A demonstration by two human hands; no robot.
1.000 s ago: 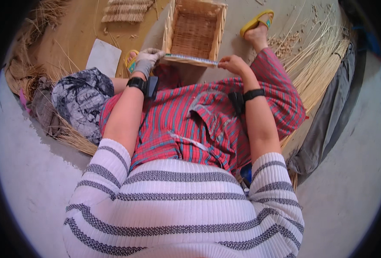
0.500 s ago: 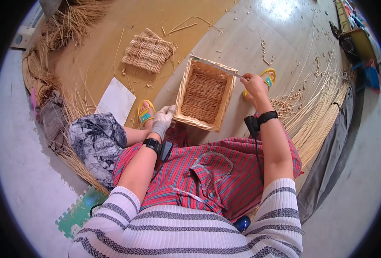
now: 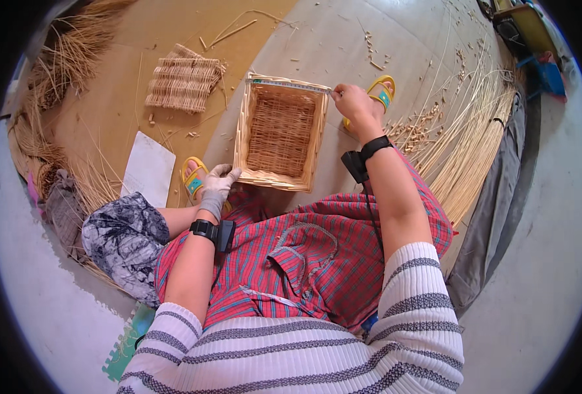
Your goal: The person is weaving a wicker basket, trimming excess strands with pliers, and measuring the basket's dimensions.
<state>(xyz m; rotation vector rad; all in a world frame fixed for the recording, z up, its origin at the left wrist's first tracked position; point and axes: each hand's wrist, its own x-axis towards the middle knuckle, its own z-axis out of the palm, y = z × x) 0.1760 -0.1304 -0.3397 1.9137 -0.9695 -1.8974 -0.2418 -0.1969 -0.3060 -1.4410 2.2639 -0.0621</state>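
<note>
An open rectangular wicker basket (image 3: 279, 131) tilts toward me in front of my lap, its woven inside showing. My left hand (image 3: 221, 180), in a pale glove, is closed on the basket's near left corner. Along the far rim runs a thin, pale measuring tape (image 3: 294, 84) with a greenish left end. My bare right hand (image 3: 356, 104) pinches the tape's right end just beyond the basket's far right corner. Its fingertips are partly hidden by the hand itself.
Woven wicker panels (image 3: 185, 80) lie on the floor beyond the basket's left side, near a white sheet (image 3: 148, 169). Long loose canes (image 3: 465, 164) spread at the right, with cut bits around them. Bundled canes (image 3: 74, 59) lie far left. A red checked cloth (image 3: 291, 256) covers my lap.
The whole view has shifted, so most things sit further left. The basket's far rim looks more level now. Both hands keep their holds on basket and tape.
</note>
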